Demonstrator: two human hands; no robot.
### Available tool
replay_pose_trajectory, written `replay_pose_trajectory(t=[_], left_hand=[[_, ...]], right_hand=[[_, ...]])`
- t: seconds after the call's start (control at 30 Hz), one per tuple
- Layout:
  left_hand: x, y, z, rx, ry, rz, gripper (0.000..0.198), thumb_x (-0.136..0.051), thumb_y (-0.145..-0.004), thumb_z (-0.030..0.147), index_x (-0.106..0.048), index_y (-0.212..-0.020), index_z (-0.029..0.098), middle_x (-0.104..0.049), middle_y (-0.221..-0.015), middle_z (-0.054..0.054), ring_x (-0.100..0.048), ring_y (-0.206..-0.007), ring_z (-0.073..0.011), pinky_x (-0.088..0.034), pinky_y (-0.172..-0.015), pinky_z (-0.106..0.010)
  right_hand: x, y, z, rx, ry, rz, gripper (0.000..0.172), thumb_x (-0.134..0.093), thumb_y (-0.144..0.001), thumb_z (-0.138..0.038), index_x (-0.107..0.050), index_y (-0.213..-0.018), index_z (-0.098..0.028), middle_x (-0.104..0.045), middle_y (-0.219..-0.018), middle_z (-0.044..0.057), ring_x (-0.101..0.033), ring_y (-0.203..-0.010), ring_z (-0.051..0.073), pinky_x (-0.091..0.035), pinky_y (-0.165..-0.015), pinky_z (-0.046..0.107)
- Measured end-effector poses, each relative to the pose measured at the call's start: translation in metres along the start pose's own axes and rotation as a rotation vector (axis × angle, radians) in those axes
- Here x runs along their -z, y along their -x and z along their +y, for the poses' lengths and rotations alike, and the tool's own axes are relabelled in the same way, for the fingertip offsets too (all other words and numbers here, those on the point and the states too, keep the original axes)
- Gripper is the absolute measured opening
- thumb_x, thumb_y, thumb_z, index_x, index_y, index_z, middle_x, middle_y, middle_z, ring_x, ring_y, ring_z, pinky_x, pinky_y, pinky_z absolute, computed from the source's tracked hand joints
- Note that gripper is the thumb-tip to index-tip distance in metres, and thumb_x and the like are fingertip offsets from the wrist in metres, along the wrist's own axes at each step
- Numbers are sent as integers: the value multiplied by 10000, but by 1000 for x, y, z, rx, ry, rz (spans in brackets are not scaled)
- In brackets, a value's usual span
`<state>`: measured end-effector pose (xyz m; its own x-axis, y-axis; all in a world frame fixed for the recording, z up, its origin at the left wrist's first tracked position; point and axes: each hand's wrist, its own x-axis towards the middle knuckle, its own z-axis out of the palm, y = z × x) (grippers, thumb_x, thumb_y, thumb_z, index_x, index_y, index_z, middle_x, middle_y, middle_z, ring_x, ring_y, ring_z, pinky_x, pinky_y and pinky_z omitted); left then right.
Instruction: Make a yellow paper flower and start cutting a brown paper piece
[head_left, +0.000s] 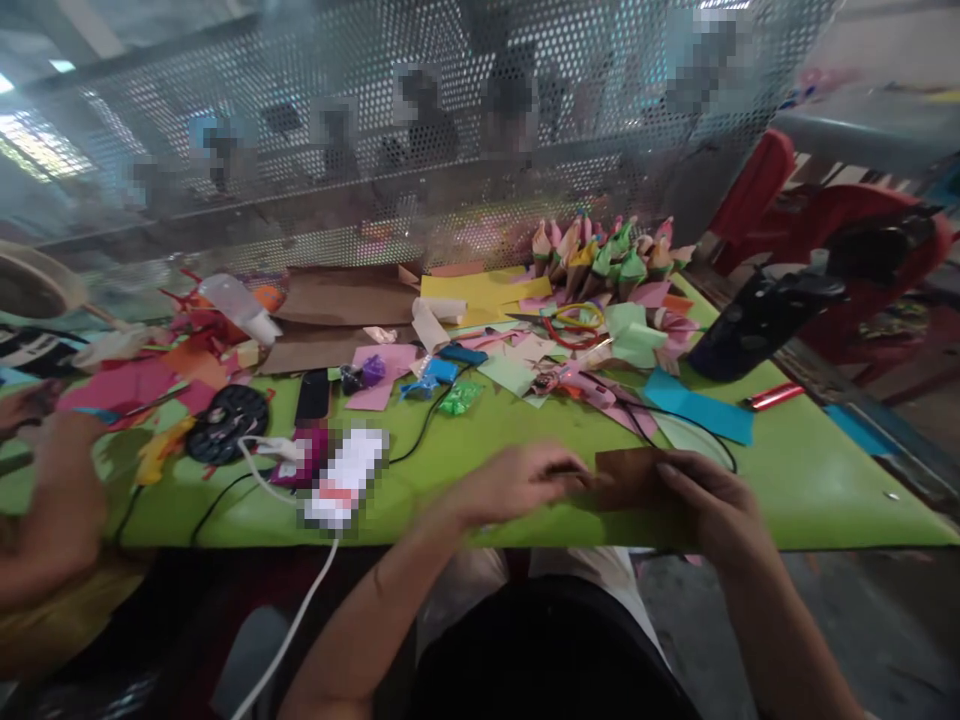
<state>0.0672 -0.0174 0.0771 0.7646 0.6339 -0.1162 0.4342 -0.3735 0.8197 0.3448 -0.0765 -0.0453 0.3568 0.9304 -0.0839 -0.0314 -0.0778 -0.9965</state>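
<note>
The right hand [709, 490] pinches one piece of brown paper [628, 480], the left hand's [525, 477] grip at its edge indistinct, with one pink glue gun [583, 385] beyond on one green table [814, 485].

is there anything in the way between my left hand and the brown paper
Nothing visible: your left hand is right by the left edge of the brown paper, though blur hides whether they touch. Your right hand holds the opposite side. The pink glue gun lies beyond, not between.
</note>
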Motion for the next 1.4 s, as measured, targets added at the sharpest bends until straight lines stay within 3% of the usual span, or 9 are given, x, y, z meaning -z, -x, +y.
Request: replay_pose_trajectory(t=[0.03, 0.1, 0.23, 0.37, 0.67, 0.93, 1.1, 1.2, 1.4], left_hand=[[-1, 0, 8, -110, 81, -176, 244, -559, -1019, 290, -691, -1220, 251, -745, -1241, -31, -688, -1133, -169, -513, -970, -266], [3, -1, 12, -117, 106, -190, 248, -568, -1016, 294, -701, -1217, 239, -745, -1240, -42, -688, -1133, -168, -506, -958, -253], [23, -5, -19, 164, -266, 191, 219, -662, -950, 286, -704, -1155, 223, -744, -1176, -59, -692, -1059, -212, -530, -916, -319], [40, -6, -58, 550, -806, 571, 327, -708, -909, 269, -635, -1210, 163, -660, -1284, -163, -604, -1257, -327, -488, -1037, -455], [37, -5, -88, 567, -911, 590, 140, -603, -950, 236, -658, -1075, 204, -706, -1146, -123, -638, -1180, -295, -502, -964, -410], [74, -1, -88, 662, -857, 1039, 232, -467, -1007, 227, -654, -1141, 191, -690, -1200, -160, -620, -1191, -316, -469, -989, -447], [72, 8, -88, 664, -765, 956, 313, -620, -942, 268, -654, -1241, 182, -657, -1317, -187, -545, -1319, -389, -448, -1059, -534], [55, 12, -81, 455, -593, 974, 296, -645, -931, 248, -676, -1223, 211, -690, -1306, -141, -581, -1288, -339, -459, -1083, -494], [22, 9, -53, 37, 9, 674, 295, -570, -1000, 354, -684, -1229, 207, -732, -1249, -87, -670, -1132, -215, -525, -985, -352]], right_hand=[[2, 1, 1, -22, -7, -12, 417, -892, -625, -576, -797, -846, -234, -778, -805, 39, -678, -695, 197, -534, -612, 293], [4, 1, 3, -31, -9, -10, 412, -893, -622, -574, -797, -846, -241, -779, -805, 36, -679, -688, 193, -532, -597, 285], [7, -1, 7, 79, 42, 33, 379, -878, -627, -571, -796, -802, -245, -776, -803, 39, -687, -720, 203, -549, -624, 294], [7, -2, 8, 82, 46, 36, 346, -873, -640, -538, -795, -812, -248, -776, -819, 32, -686, -736, 210, -557, -648, 315], [8, 3, 5, 23, 6, 76, 347, -907, -584, -500, -784, -799, -258, -757, -809, 10, -662, -766, 200, -534, -671, 305], [7, 6, 4, 85, 34, 66, 308, -876, -628, -518, -782, -804, -284, -763, -828, 12, -674, -751, 213, -558, -652, 332], [7, 8, 3, 20, 13, 105, 315, -912, -573, -488, -777, -775, -288, -758, -796, 6, -665, -723, 211, -536, -624, 330], [2, 4, -7, -28, 23, 87, 338, -919, -565, -500, -770, -767, -273, -747, -761, 6, -649, -685, 204, -519, -611, 335], [-37, -10, -40, 140, 26, 22, 277, -854, -690, -479, -786, -841, -257, -752, -829, 17, -668, -791, 221, -532, -737, 365]])
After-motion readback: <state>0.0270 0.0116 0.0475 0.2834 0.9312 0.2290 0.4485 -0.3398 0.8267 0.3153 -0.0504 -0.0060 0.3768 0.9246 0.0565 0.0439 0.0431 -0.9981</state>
